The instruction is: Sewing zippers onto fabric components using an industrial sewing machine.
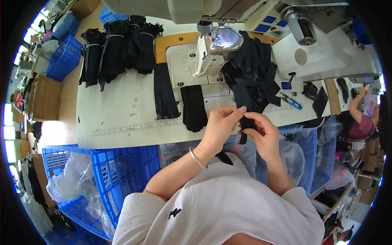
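My left hand (pixel 220 124) and my right hand (pixel 263 132) meet at the table's front edge, both pinching a narrow black fabric strip (pixel 243 130). The strip hangs from a heap of black strips (pixel 253 77) lying to the right of the sewing machine's needle head (pixel 214 47). A silver bangle sits on my left wrist. Two flat stacks of black strips (pixel 194 108) lie on the white table (pixel 118 110) just left of my hands.
Tied bundles of black strips (pixel 116 51) lie at the table's far left. Blue-handled scissors (pixel 290 101) rest to the right. A blue plastic crate (pixel 118 171) with clear bags stands below the table at left. Another person (pixel 361 118) works at the right edge.
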The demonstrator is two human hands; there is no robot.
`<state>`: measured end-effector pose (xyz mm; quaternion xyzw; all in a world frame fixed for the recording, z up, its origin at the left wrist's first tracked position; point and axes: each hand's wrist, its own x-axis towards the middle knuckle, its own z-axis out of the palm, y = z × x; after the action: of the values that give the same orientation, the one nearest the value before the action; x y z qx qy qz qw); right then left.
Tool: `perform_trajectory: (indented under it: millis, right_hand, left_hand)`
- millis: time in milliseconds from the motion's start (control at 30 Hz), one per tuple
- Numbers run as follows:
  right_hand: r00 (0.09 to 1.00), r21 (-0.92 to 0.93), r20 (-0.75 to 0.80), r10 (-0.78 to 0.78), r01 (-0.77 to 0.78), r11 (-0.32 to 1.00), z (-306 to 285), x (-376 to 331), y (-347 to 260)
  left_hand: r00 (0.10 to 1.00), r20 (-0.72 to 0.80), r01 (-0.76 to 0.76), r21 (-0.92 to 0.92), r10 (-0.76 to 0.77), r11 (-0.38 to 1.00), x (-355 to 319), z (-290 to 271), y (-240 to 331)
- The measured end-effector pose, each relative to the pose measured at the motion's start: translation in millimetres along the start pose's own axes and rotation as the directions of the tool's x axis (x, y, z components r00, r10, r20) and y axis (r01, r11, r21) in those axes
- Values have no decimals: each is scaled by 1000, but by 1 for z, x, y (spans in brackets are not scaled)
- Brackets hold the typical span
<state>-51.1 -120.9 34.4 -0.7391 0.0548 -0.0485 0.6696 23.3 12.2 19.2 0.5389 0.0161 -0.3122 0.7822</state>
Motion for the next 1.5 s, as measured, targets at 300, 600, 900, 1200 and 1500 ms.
perform_trajectory:
  millis: [300, 600, 900, 1200, 1500]
  right_hand:
    - [969, -76, 236, 77, -60, 995, 9, -25, -6]
    - [955, 41, 157, 250, -259, 965, 3, -5, 14]
    - [918, 129, 168, 359, -381, 915, 7, -1, 15]
    - [971, 85, 118, 209, -220, 972, 17, 20, -19]
    - [976, 45, 215, -41, 32, 998, 56, 49, -14]
  left_hand:
    - [901, -256, -353, 34, 350, 935, -32, -26, 4]
    - [768, -81, -122, 955, 635, 269, -33, -61, 20]
    - [724, -24, -86, 988, 690, 125, -34, -74, 13]
    - [850, -204, -318, 536, 485, 782, -40, -78, 35]
    - [960, -176, -233, -62, 219, 971, -36, -76, 24]
